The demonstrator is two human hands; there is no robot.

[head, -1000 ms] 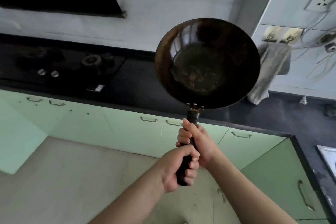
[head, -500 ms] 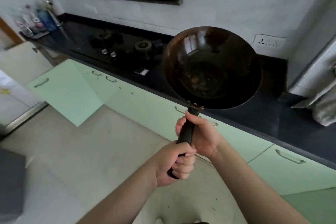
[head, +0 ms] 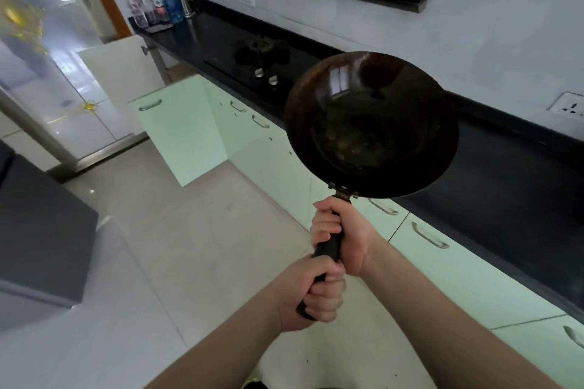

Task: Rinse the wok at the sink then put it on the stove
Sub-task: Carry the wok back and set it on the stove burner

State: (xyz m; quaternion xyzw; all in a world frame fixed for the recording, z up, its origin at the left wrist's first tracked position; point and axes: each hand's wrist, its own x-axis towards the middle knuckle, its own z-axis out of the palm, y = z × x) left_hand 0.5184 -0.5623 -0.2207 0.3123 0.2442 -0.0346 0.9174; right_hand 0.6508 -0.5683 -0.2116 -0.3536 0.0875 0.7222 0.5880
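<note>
Wok (head: 373,126) aloft, both hands clenched on handle: right hand (head: 344,235) upper, left hand (head: 311,292) lower; stove (head: 262,50) partly hidden.

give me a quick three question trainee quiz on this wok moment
1. True or false: the wok is resting on the stove.
2. Which hand has its grip nearer the wok's bowl? A) left B) right
3. Fill in: the cabinet doors below the counter are pale ____.

Key:
1. False. It is held in the air over the counter edge, to the right of the burner.
2. B. The right hand is on the handle just below the bowl; the left hand is at the handle's end.
3. Green.
</note>
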